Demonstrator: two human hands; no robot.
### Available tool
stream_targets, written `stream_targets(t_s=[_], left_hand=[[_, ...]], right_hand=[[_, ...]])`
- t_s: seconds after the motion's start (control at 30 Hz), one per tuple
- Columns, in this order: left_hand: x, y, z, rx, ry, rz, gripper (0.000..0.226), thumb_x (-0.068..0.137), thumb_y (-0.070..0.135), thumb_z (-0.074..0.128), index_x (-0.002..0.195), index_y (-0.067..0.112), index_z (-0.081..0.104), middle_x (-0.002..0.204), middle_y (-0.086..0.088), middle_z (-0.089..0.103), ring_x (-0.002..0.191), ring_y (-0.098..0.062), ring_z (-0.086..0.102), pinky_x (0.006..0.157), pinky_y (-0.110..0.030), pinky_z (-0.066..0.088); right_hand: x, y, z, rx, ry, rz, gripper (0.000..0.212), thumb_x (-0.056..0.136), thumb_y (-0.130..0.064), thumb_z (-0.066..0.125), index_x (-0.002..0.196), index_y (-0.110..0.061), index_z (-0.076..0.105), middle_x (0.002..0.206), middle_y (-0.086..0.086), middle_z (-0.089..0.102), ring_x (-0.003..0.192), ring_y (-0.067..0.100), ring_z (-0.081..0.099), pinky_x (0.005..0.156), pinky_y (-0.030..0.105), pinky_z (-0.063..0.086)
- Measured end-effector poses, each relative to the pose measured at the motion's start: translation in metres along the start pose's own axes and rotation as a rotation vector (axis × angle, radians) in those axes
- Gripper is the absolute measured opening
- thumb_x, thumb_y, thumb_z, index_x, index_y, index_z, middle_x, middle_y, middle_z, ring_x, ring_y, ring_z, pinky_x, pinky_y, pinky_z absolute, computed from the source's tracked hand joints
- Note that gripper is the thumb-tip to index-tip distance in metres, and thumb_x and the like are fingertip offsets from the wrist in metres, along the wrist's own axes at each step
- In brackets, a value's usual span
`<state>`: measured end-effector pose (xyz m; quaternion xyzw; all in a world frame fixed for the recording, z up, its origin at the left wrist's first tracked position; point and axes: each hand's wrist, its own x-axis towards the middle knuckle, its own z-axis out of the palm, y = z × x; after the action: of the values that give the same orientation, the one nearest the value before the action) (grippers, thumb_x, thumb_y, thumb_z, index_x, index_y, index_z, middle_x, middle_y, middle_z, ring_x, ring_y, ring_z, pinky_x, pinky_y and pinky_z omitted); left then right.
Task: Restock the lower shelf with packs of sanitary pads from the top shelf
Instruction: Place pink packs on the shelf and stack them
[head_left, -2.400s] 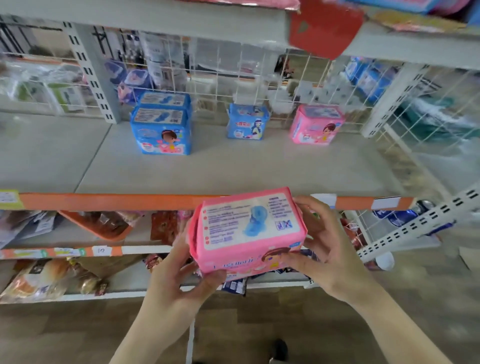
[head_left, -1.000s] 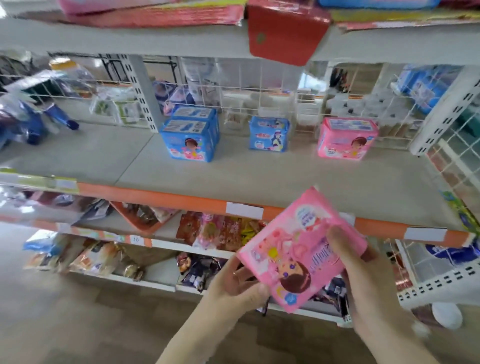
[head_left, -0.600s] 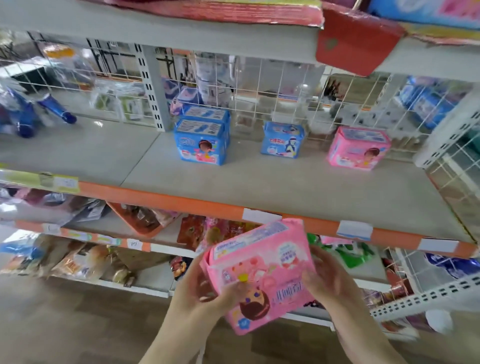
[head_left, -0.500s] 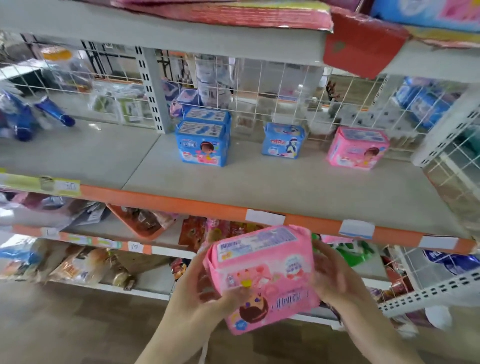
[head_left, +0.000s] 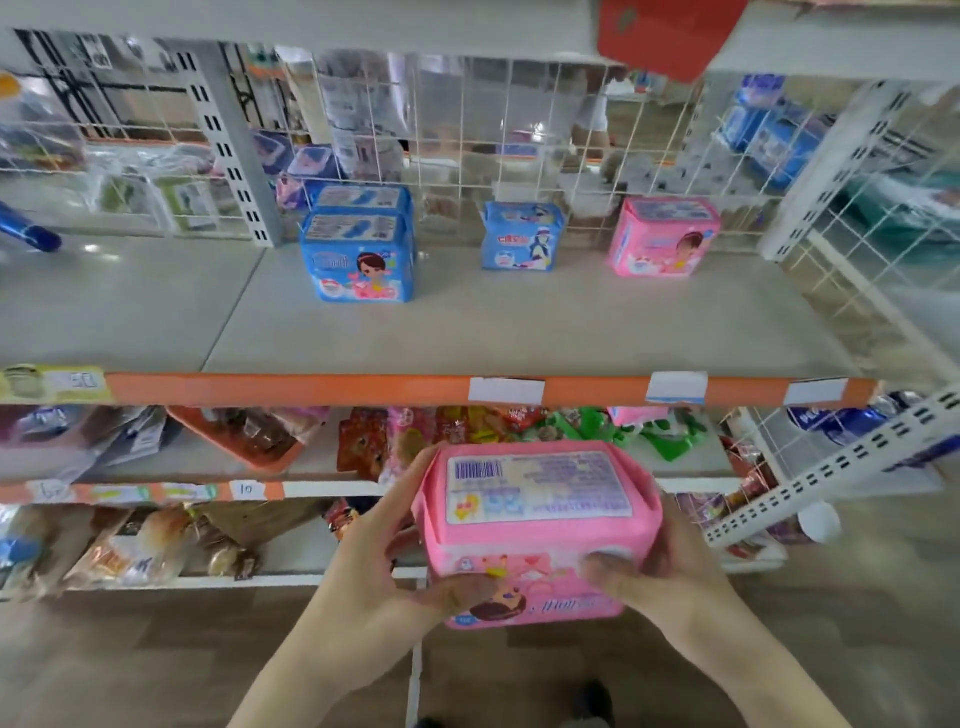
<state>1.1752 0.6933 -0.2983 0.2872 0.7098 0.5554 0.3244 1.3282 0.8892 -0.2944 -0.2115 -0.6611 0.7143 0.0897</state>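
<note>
Held pack: a pink pack of sanitary pads (head_left: 537, 525) sits at about 6 o'clock in the view, in front of and below the orange-edged lower shelf (head_left: 519, 332), touching nothing but the hands.
Why held so: the barcode panel faces up and the cartoon front faces the person, which looks like the same upright stance as the packs already standing on the shelf; I judge it is being squared up to go in face-forward.
Left hand (head_left: 374, 577): at 9 o'clock of the pack, palm against its side, thumb curled over the lower front, the other fingers wrapped behind and mostly hidden.
Right hand (head_left: 670, 566): at 3 o'clock of the pack, mirroring the left, thumb pressed on the front face, fingers curled round the far side.
Forearms: both rise from 6 o'clock and converge on the pack, wrists roughly level.
Shelf stock: two stacked blue packs (head_left: 358, 244) at 11 o'clock, a small blue pack (head_left: 522, 236) at 12 o'clock, a pink pack on the shelf (head_left: 665, 236) at 1 o'clock, well apart from one another.
Likely spot: probably in front of or beside the matching pink one.
Risk: the soft wrapper may buckle under the squeeze.
</note>
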Motion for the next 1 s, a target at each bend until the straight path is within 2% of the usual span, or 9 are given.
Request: stream_targets(t_s=[0.17, 0.27, 0.37, 0.5, 0.6, 0.67, 0.8, 0.9, 1.0], left_hand=[[-0.002, -0.01, 0.009, 0.032, -0.002, 0.017, 0.099, 0.063, 0.03, 0.093, 0.14, 0.06, 0.039, 0.122, 0.016, 0.07, 0.117, -0.012, 0.064, 0.091, -0.033, 0.057], [-0.002, -0.007, 0.02, 0.007, -0.055, -0.016, 0.095, 0.063, 0.036, 0.09, 0.143, 0.048, 0.04, 0.12, 0.013, 0.071, 0.114, -0.012, 0.066, 0.087, -0.034, 0.059], [-0.001, -0.004, 0.035, -0.024, -0.081, -0.051, 0.095, 0.058, 0.047, 0.086, 0.142, 0.04, 0.042, 0.117, 0.013, 0.073, 0.111, -0.011, 0.068, 0.089, -0.037, 0.06], [0.006, 0.007, 0.059, -0.082, -0.076, -0.101, 0.087, 0.054, 0.049, 0.086, 0.132, 0.044, 0.048, 0.111, 0.014, 0.075, 0.105, -0.009, 0.071, 0.087, -0.031, 0.06], [0.017, 0.017, 0.078, -0.105, -0.061, -0.117, 0.084, 0.055, 0.056, 0.082, 0.131, 0.043, 0.049, 0.11, 0.015, 0.074, 0.104, -0.008, 0.071, 0.085, -0.03, 0.06], [0.025, 0.021, 0.091, -0.105, -0.045, -0.116, 0.081, 0.057, 0.06, 0.079, 0.131, 0.046, 0.049, 0.112, 0.017, 0.074, 0.106, -0.008, 0.07, 0.09, -0.035, 0.058], [0.039, 0.031, 0.115, -0.085, -0.038, -0.128, 0.078, 0.06, 0.06, 0.081, 0.13, 0.053, 0.047, 0.121, 0.018, 0.07, 0.114, -0.009, 0.067, 0.101, -0.043, 0.052], [0.053, 0.039, 0.136, -0.056, -0.062, -0.134, 0.084, 0.06, 0.06, 0.082, 0.135, 0.047, 0.046, 0.124, 0.016, 0.069, 0.116, -0.009, 0.066, 0.102, -0.046, 0.052], [0.066, 0.043, 0.16, -0.047, -0.068, -0.136, 0.088, 0.061, 0.051, 0.084, 0.138, 0.034, 0.047, 0.124, 0.013, 0.069, 0.115, -0.012, 0.067, 0.1, -0.048, 0.053]], right_hand=[[-0.01, 0.005, -0.002, 0.026, 0.012, 0.001, 0.106, 0.053, -0.054, 0.093, 0.142, -0.036, 0.038, 0.129, -0.009, 0.067, 0.121, 0.01, 0.062, 0.093, 0.023, 0.054], [-0.018, 0.009, -0.006, 0.094, 0.018, 0.025, 0.102, 0.057, -0.048, 0.092, 0.142, -0.033, 0.037, 0.127, -0.008, 0.068, 0.119, 0.01, 0.063, 0.09, 0.022, 0.054], [-0.026, 0.014, -0.014, 0.142, 0.051, 0.049, 0.101, 0.058, -0.053, 0.091, 0.142, -0.034, 0.039, 0.129, -0.005, 0.067, 0.12, 0.016, 0.064, 0.09, 0.029, 0.056], [-0.03, 0.013, -0.034, 0.179, 0.104, 0.051, 0.103, 0.056, -0.063, 0.088, 0.143, -0.032, 0.041, 0.13, 0.003, 0.067, 0.117, 0.026, 0.066, 0.089, 0.039, 0.059], [-0.029, 0.004, -0.054, 0.18, 0.124, 0.017, 0.098, 0.055, -0.067, 0.085, 0.138, -0.035, 0.046, 0.125, 0.0, 0.07, 0.114, 0.022, 0.069, 0.084, 0.034, 0.06], [-0.027, -0.002, -0.071, 0.17, 0.128, -0.01, 0.092, 0.057, -0.068, 0.083, 0.135, -0.034, 0.049, 0.122, -0.003, 0.071, 0.111, 0.019, 0.07, 0.081, 0.03, 0.06], [-0.019, -0.011, -0.11, 0.168, 0.145, -0.061, 0.084, 0.069, -0.061, 0.08, 0.139, -0.027, 0.047, 0.124, 0.0, 0.07, 0.116, 0.021, 0.067, 0.084, 0.029, 0.059], [-0.013, -0.015, -0.138, 0.167, 0.125, -0.099, 0.073, 0.072, -0.059, 0.079, 0.136, -0.035, 0.052, 0.129, 0.001, 0.068, 0.12, 0.022, 0.065, 0.093, 0.037, 0.057], [-0.009, -0.014, -0.16, 0.165, 0.148, -0.106, 0.071, 0.073, -0.063, 0.075, 0.133, -0.032, 0.054, 0.125, -0.002, 0.07, 0.118, 0.02, 0.066, 0.09, 0.033, 0.058]])
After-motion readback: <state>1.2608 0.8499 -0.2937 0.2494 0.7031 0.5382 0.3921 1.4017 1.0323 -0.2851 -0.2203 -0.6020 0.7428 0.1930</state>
